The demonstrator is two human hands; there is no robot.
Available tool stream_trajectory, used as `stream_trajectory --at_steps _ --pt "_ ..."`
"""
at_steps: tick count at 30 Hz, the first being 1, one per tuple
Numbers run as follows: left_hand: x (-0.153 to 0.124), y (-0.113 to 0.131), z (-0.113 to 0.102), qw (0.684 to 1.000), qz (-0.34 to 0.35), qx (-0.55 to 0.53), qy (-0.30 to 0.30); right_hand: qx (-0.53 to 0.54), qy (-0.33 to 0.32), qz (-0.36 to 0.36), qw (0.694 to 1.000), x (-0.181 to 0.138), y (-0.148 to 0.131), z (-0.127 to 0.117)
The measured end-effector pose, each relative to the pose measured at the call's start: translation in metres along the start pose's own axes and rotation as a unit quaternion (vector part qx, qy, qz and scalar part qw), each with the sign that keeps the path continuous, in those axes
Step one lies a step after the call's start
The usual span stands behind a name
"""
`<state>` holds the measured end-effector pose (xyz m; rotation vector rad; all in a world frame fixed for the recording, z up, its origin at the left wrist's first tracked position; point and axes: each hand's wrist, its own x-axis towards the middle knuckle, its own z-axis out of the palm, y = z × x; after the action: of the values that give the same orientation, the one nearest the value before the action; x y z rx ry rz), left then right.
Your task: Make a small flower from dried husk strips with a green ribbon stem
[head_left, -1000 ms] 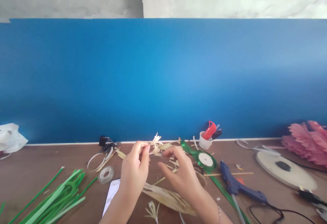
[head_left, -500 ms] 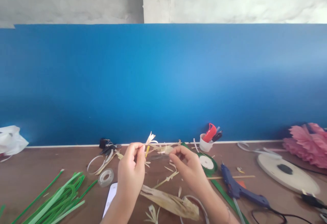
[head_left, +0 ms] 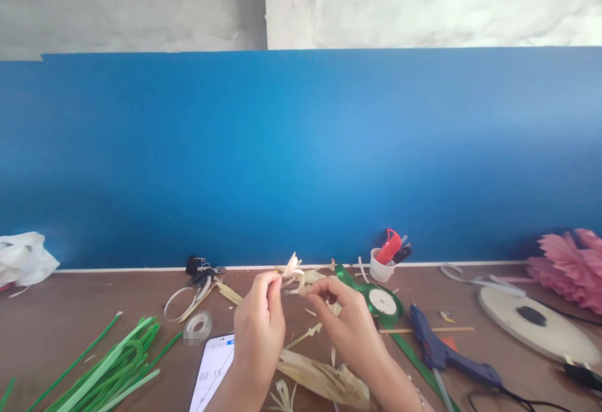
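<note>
My left hand [head_left: 259,327] is closed in a pinch on a small pale straw flower piece [head_left: 292,269], held up above the brown table [head_left: 70,311]. My right hand [head_left: 350,321] pinches the other end of the same pale strip, close beside the left fingers. Below both hands a dried husk leaf [head_left: 324,379] lies on the table with loose straw scraps around it. A phone [head_left: 214,374] with a lit screen lies under my left wrist.
Green strips [head_left: 113,365] lie at the left beside a clear tape roll [head_left: 197,325]. A green ribbon spool [head_left: 382,301], a blue glue gun [head_left: 444,354], a white cup of tools [head_left: 380,264], a round white board [head_left: 536,324], a pink paper flower [head_left: 567,268] and a white bag [head_left: 23,258] lie around. A blue panel [head_left: 301,155] backs the table.
My hands came closer together on the straw piece and shifted slightly right. The view dropped a little, showing more of the phone.
</note>
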<state>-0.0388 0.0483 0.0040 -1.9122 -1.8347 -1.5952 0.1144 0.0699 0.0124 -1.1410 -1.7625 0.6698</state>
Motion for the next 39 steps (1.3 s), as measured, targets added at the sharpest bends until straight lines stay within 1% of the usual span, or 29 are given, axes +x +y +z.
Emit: stream_trajectory --at_steps 3,6,10,13,16,19,21,25,32,35,39 --pt "0.002 -0.003 -0.003 1.0 -0.006 0.005 0.018 0.011 -0.003 0.016 1.0 0.003 0.005 -0.004" --pt "-0.002 -0.003 0.0 0.999 0.015 -0.003 0.033 0.002 -0.004 -0.002 1.0 0.001 0.002 -0.003" --pt "-0.009 0.0 0.009 0.999 0.051 0.007 0.011 -0.013 -0.013 -0.027 0.999 -0.006 -0.008 0.002" --pt "-0.011 0.001 0.012 0.999 0.051 0.013 0.01 -0.02 -0.026 -0.027 0.999 -0.009 -0.013 0.004" --pt "-0.009 -0.001 0.01 0.998 0.051 0.011 0.024 -0.023 -0.036 -0.009 0.999 -0.01 -0.014 0.004" --pt "-0.002 -0.006 0.004 0.998 0.044 0.026 0.044 -0.015 -0.013 0.013 1.0 -0.008 -0.008 -0.002" --pt "0.003 -0.009 -0.002 0.996 0.03 0.039 0.069 -0.007 0.002 0.031 0.999 -0.004 -0.003 -0.009" --pt "0.008 -0.009 -0.009 0.997 0.024 0.035 0.058 0.008 -0.009 0.05 0.999 0.003 0.004 -0.021" --pt "0.004 -0.008 -0.002 0.996 0.037 0.03 0.079 0.06 -0.018 0.064 0.996 0.006 0.006 -0.024" --pt "0.005 -0.009 -0.002 0.997 0.028 0.03 0.067 0.091 -0.022 0.068 0.993 0.005 0.005 -0.024" --pt "0.005 -0.008 -0.003 0.999 0.008 0.011 0.037 0.139 -0.036 0.096 0.985 0.004 0.001 -0.025"
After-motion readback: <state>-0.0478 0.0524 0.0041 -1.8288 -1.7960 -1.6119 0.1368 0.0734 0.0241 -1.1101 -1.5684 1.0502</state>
